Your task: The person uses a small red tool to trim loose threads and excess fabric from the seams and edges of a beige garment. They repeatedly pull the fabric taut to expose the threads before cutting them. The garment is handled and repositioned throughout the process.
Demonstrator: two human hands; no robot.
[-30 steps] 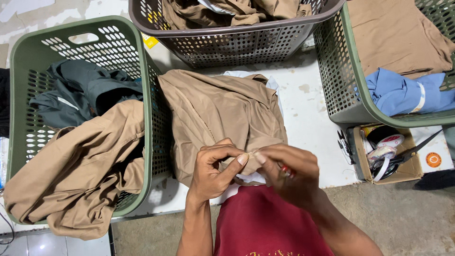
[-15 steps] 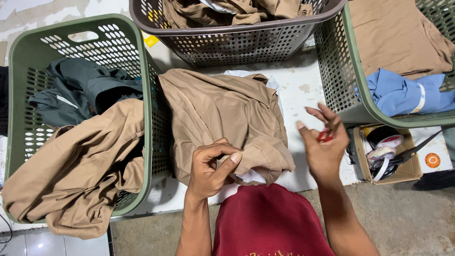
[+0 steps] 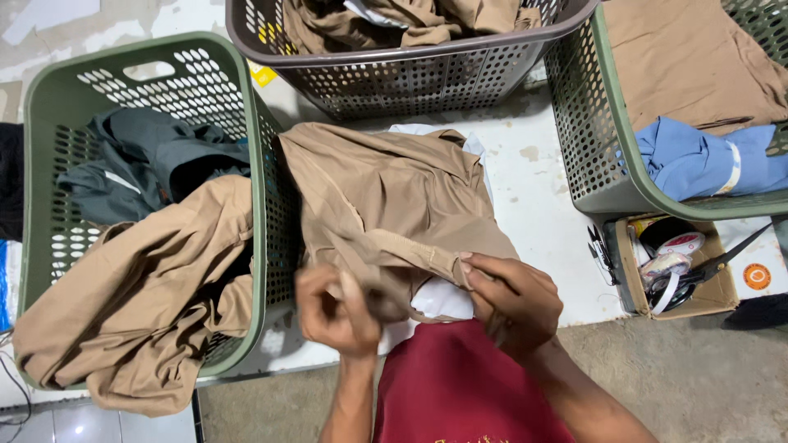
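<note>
A tan garment [image 3: 386, 197] lies spread on the white floor in front of me, with a white piece of cloth [image 3: 439, 297] showing under its near edge. My left hand [image 3: 336, 310] is blurred and closed around a bunch of the tan fabric at that edge. My right hand [image 3: 513, 302] rests on the same hem just to the right, fingers curled over the fabric. A dark red cloth [image 3: 460, 385] covers my lap below both hands.
A green basket [image 3: 263, 205] at left holds dark grey and tan clothes, one tan piece hanging over its rim. A grey basket [image 3: 410, 74] of tan clothes stands behind. Another green basket [image 3: 583, 139] at right holds tan and blue garments. A small cardboard box [image 3: 628, 271] holds tape and scissors.
My right hand, raised off to the right half a second ago, has come back down onto the garment's hem. My left hand has shifted and now bunches the fabric.
</note>
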